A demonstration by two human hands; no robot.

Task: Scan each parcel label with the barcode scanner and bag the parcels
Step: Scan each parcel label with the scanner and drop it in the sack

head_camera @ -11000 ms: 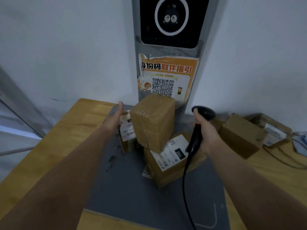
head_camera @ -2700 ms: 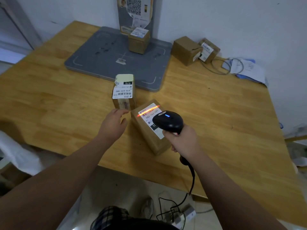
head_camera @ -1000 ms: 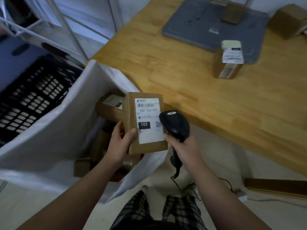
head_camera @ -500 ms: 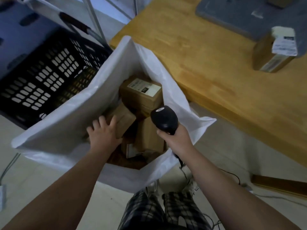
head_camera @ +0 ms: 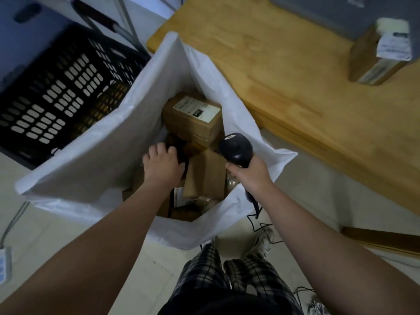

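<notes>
Reaching into a white bag [head_camera: 91,155] that stands open on the floor beside a wooden table [head_camera: 272,64], a person's left hand [head_camera: 162,164] lies among the brown parcels packed inside, fingers bent down over a dark gap; whether they grasp anything cannot be told. The right hand [head_camera: 248,176] is wrapped firmly round the handle of a black scanner [head_camera: 236,148], held over the bag's right rim with its head pointing away from the person and its cable [head_camera: 254,214] trailing to the floor. A plain parcel [head_camera: 205,176] sits tilted between the two hands, just beside the left, and a labelled parcel [head_camera: 193,114] rests above it at the far side of the bag. One more box [head_camera: 377,53] with a white label stands on the table, at the edge of a grey mat [head_camera: 318,14], well apart from the bag. A black crate [head_camera: 56,87] stands left of the bag
</notes>
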